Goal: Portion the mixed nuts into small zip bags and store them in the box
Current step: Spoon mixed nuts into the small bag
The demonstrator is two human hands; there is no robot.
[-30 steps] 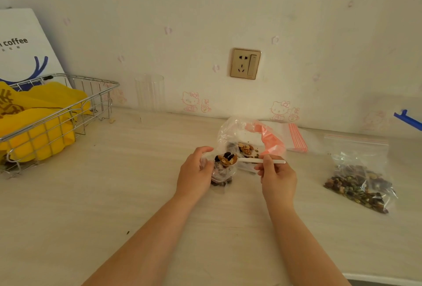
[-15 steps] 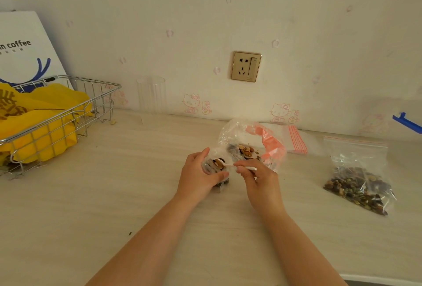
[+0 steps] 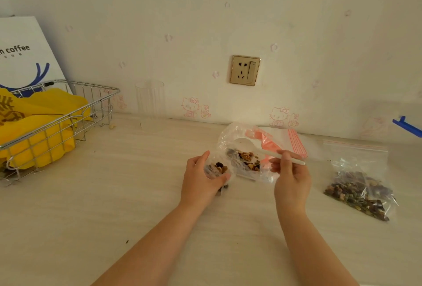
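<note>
- Both hands work over the middle of the table (image 3: pixel 96 205), close together but not touching.
- The left hand (image 3: pixel 201 178) curls its fingers and thumb round a small zip bag (image 3: pixel 217 169), holding its mouth up; a few dark and golden nuts show inside it.
- The right hand (image 3: pixel 291 178) pinches the handle of a white plastic spoon (image 3: pixel 269 152) between thumb and fingers; the spoon's bowl reaches into the bag behind.
- That larger clear bag (image 3: pixel 246 146), with a pink-red patch and zip strip, lies open just behind the hands, and mixed nuts (image 3: pixel 247 160) sit in its bottom.
- A stack of flat zip bags (image 3: pixel 296 141) with red stripes lies just beside the open bag, near the wall.
- Further right, apart from the hands, a filled zip bag (image 3: pixel 358 187) of dark nuts and seeds lies flat on the table.
- A blue clip-like piece (image 3: pixel 407 126) shows at the right edge; what it belongs to I cannot tell.
- At the left stands a wire basket (image 3: pixel 68 112) with a yellow bag (image 3: pixel 34 130) inside, and a white coffee-brand paper bag (image 3: pixel 25 52) leans on the wall behind it.
- A clear glass (image 3: pixel 149 100) stands against the wall, between the basket and a gold wall socket (image 3: pixel 244 70) higher up.
</note>
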